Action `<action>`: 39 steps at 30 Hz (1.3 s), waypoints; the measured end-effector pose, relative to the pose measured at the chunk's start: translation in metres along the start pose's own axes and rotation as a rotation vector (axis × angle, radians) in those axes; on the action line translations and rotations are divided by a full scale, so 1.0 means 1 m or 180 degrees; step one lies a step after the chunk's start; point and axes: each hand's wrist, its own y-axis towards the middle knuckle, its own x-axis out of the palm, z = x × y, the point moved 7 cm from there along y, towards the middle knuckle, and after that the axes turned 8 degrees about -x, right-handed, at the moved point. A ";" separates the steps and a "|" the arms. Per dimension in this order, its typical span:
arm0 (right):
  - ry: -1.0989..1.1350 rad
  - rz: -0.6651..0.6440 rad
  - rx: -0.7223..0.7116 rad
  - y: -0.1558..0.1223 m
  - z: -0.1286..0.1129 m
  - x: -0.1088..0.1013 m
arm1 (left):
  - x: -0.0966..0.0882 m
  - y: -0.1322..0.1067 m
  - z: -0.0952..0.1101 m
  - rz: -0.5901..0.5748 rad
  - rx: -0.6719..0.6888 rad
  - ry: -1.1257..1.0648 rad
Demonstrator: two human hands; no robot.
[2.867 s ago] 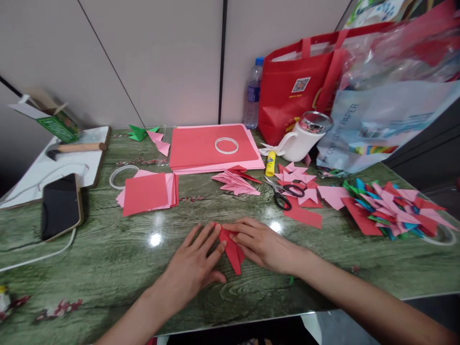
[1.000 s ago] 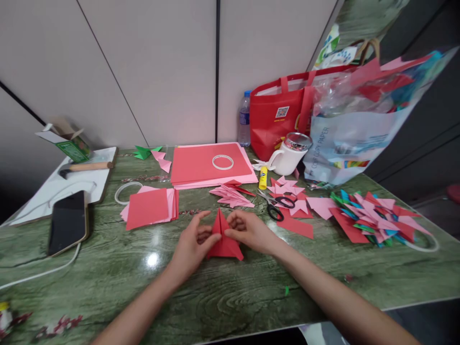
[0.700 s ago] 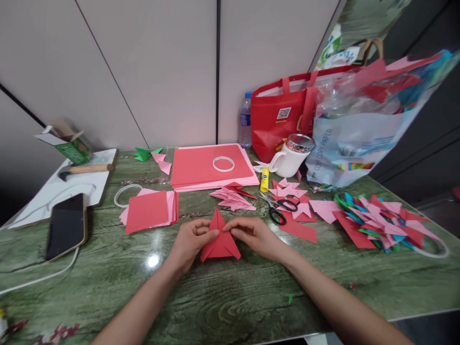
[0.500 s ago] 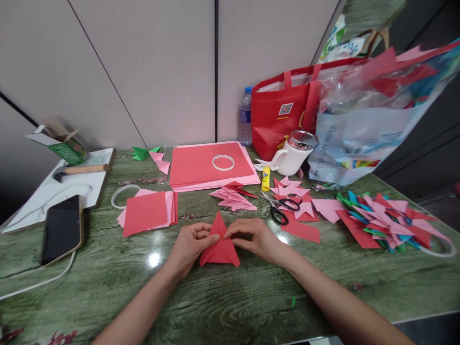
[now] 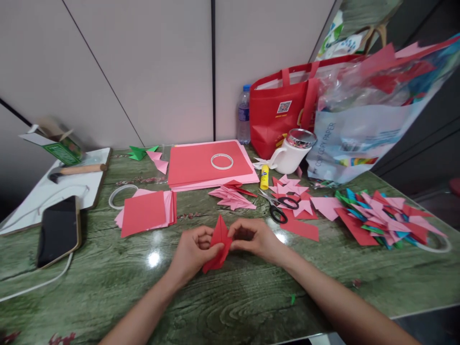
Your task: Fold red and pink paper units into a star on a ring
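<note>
A folded piece of red paper (image 5: 220, 239), pointed at the top and creased down its middle, is held between my two hands near the table's centre. My left hand (image 5: 197, 249) pinches its left side, thumb lying across the front. On the other side, my right hand (image 5: 251, 238) grips the right edge between thumb and fingertips. Just beyond the hands lies a pile of folded pink paper pieces (image 5: 233, 196). To the left sits a stack of red and pink paper squares (image 5: 144, 213).
Black-handled scissors (image 5: 280, 209), a yellow glue stick (image 5: 264, 178) and a white mug (image 5: 293, 155) stand or lie right of centre. Large red sheets (image 5: 201, 163) carry a tape roll (image 5: 222, 162). A phone (image 5: 60, 232) is at left; folded coloured papers (image 5: 386, 218) heap up at right.
The red paper has gone from a flat, wide-based shape to a narrower one, its right lower side now folded in or turned. Both hands still hold it.
</note>
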 end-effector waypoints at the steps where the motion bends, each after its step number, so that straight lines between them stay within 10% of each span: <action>1: 0.0067 0.0016 0.0008 -0.001 0.000 0.000 | 0.000 -0.001 0.001 0.0026 0.0054 0.0016; 8: -0.0320 -0.0097 -0.0527 0.001 -0.016 -0.003 | 0.004 -0.008 0.005 0.0005 0.0265 0.0161; 25: 0.0139 -0.0156 0.0471 0.001 0.000 -0.001 | 0.015 -0.009 0.000 -0.0824 0.0133 -0.0272; 31: 0.0030 -0.0188 0.0575 0.001 0.003 0.004 | 0.015 -0.011 -0.004 -0.0150 0.0001 0.0043; 39: 0.0109 -0.0414 0.0363 -0.001 -0.004 0.011 | 0.015 -0.009 -0.011 -0.0172 -0.0249 -0.0381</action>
